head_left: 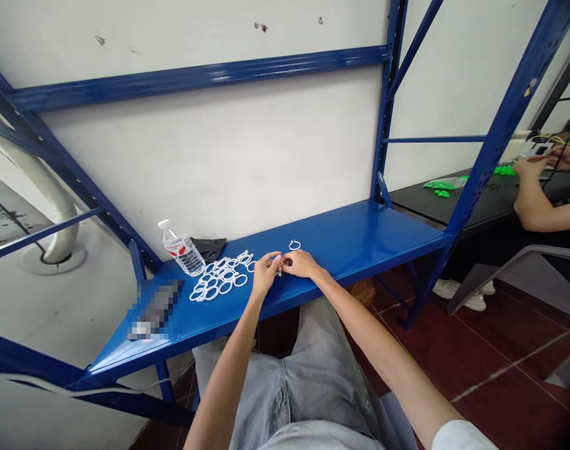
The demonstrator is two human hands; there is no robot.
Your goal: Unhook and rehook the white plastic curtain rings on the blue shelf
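My left hand (266, 274) and my right hand (302, 264) meet above the blue shelf (348, 234), fingertips pinched together. A small white bit shows just under the fingers; most of whatever they hold is hidden. Left of my left hand lies a group of several white plastic rings (212, 292) with small tabs, some overlapping. A single white ring (295, 245) rests apart, just behind my right hand.
A water bottle (184, 253) leans behind the rings, beside a black bag (210, 249). A blurred dark object (156, 309) lies at the shelf's left end. Blue posts (494, 119) frame the shelf. Rightward, another person's arm (533, 194) is over a black table (475, 197) with green pieces.
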